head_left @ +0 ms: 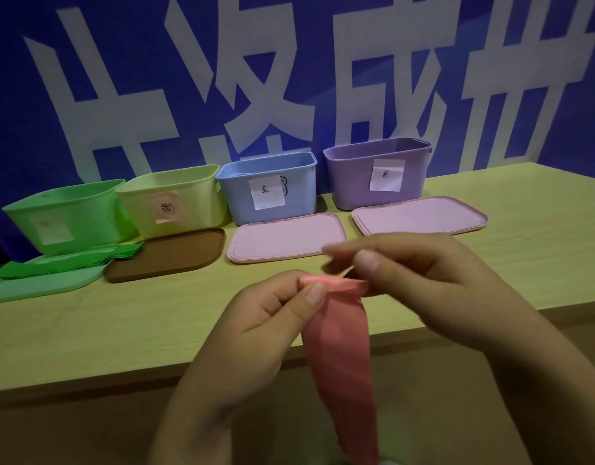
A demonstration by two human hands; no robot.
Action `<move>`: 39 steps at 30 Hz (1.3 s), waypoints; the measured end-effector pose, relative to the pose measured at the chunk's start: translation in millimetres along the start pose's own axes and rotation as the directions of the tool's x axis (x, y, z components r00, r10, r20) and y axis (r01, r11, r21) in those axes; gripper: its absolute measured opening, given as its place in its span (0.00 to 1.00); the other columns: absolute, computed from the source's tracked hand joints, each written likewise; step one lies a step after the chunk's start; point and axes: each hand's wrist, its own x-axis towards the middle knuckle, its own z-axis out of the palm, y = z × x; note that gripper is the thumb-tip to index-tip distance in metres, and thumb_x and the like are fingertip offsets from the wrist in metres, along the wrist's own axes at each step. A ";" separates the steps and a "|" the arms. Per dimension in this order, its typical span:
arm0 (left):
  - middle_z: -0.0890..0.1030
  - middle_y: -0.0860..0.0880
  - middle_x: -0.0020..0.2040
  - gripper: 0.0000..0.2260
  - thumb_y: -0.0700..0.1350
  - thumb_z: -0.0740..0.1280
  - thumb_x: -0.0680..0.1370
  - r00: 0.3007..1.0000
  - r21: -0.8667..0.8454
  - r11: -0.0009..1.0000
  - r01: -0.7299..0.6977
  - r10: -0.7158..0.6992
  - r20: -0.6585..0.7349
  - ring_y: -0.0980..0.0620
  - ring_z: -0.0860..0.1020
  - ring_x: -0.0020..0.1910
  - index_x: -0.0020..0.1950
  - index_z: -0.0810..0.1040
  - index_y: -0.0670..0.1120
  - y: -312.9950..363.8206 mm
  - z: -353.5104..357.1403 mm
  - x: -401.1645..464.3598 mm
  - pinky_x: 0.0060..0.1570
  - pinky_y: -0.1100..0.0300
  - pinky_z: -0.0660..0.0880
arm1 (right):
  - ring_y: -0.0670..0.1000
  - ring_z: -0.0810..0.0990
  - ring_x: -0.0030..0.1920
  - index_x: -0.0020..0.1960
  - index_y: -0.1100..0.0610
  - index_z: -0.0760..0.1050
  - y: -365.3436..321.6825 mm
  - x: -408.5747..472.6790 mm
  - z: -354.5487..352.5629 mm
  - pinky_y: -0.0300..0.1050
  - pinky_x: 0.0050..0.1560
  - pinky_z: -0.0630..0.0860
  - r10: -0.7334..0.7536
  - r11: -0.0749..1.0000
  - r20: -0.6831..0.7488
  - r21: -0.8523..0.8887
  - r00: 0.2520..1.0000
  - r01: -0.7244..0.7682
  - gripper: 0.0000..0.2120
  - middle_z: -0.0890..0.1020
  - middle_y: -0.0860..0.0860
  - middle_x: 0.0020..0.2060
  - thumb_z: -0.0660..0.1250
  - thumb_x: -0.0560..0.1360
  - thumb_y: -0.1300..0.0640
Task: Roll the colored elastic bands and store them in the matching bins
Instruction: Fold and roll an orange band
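Bare table (88, 330) before the hands; beyond, four lids (286, 236) and a row of bins (266, 189).

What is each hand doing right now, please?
Left hand: pinches the rolled top of the pink elastic band.
Right hand: pinches the same rolled end from the other side.

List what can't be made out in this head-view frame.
- pink band: lower end cut off by the bottom edge.
- right hand: fingertips motion-blurred, so its grip is unclear.
- green bin: label too faint to read.
- Bin contents: hidden by the walls of the purple bin and the others.
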 end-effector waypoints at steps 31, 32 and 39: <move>0.85 0.47 0.42 0.05 0.49 0.69 0.73 0.976 -0.266 0.962 0.055 -0.107 -0.188 0.52 0.82 0.42 0.44 0.85 0.52 6.3 26.5 8.9 0.42 0.60 0.79 | 0.55 0.76 0.37 0.44 0.62 0.79 -7.9 6.7 6.5 0.42 0.36 0.72 -0.523 0.499 0.043 -0.794 0.851 0.347 0.10 0.78 0.55 0.37 0.61 0.73 0.58; 0.85 0.47 0.42 0.05 0.49 0.69 0.74 0.979 -0.252 0.967 0.042 -0.090 -0.182 0.52 0.81 0.42 0.44 0.85 0.52 5.9 25.3 9.0 0.42 0.60 0.79 | 0.56 0.76 0.37 0.44 0.62 0.80 -7.9 6.3 6.1 0.43 0.37 0.72 -0.526 0.494 0.057 -0.792 0.848 0.360 0.10 0.78 0.55 0.37 0.61 0.73 0.58; 0.79 0.34 0.39 0.18 0.65 0.68 0.68 0.983 -0.139 0.990 -0.019 -0.007 -0.182 0.45 0.75 0.40 0.46 0.85 0.54 4.5 21.8 6.4 0.40 0.44 0.74 | 0.54 0.77 0.40 0.46 0.61 0.80 -6.2 2.9 4.7 0.42 0.38 0.72 -0.538 0.449 0.133 -0.790 0.832 0.417 0.10 0.80 0.55 0.40 0.61 0.72 0.58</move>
